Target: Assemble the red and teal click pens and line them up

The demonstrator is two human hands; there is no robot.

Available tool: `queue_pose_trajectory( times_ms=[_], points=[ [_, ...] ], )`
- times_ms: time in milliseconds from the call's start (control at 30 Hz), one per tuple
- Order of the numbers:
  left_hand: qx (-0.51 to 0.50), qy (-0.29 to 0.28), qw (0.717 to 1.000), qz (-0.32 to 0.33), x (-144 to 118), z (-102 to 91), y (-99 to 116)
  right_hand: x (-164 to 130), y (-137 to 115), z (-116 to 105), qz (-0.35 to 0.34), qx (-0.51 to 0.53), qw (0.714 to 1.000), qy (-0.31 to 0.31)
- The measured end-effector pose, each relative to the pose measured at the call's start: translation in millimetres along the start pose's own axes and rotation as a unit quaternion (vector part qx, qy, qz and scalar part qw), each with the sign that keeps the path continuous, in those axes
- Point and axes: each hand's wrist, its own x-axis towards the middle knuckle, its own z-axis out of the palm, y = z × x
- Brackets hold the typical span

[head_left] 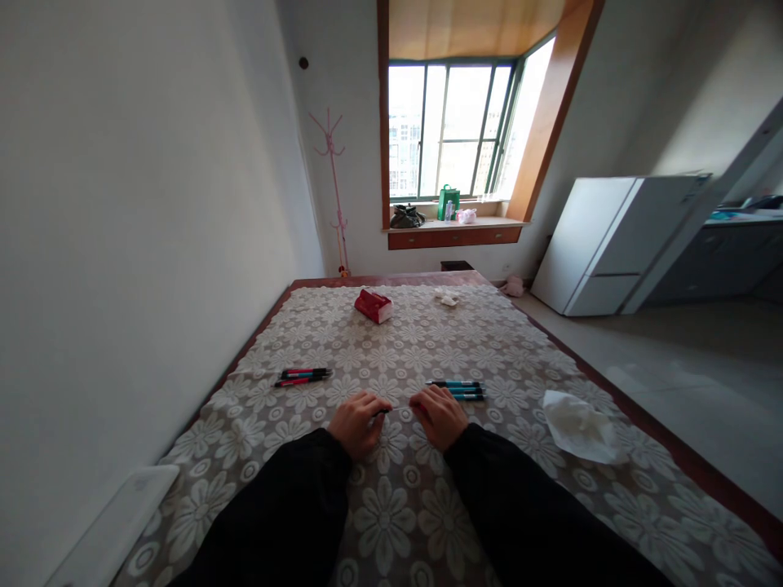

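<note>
Low over the table's middle, my left hand (356,424) pinches a small dark pen part (382,412). My right hand (439,416) is closed around a reddish pen barrel, mostly hidden by the fingers. A thin pale pen refill (400,408) spans the gap between the two hands. Just beyond my right hand lie several teal-and-black pens (468,397), side by side. Red-and-black pens (303,380), with some teal showing among them, lie in a group to the left, beyond my left hand.
A flowered lace tablecloth (385,505) covers the table. Farther back are a red tissue pack (372,306) and crumpled tissue (448,299). A white plastic sheet or bag (578,428) lies right; a white tray-like object (116,522) sits at the near left, beside the wall.
</note>
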Motion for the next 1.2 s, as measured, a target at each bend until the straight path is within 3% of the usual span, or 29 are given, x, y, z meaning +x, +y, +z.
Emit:
queue_pose_trajectory(
  times_ms=[633,933,1200],
  points=[
    [-0.01,-0.003,0.999,0.046,-2,2.6,-4,-1,8,10,-0.042,0.047,0.998,-0.005],
    [-0.005,-0.008,0.999,0.045,-1,3.5,-2,-1,8,9,-0.057,0.082,0.995,0.022],
    [-0.062,0.007,0.998,0.02,-3,9.0,-6,1,8,11,-0.076,0.11,0.989,0.059]
  ],
)
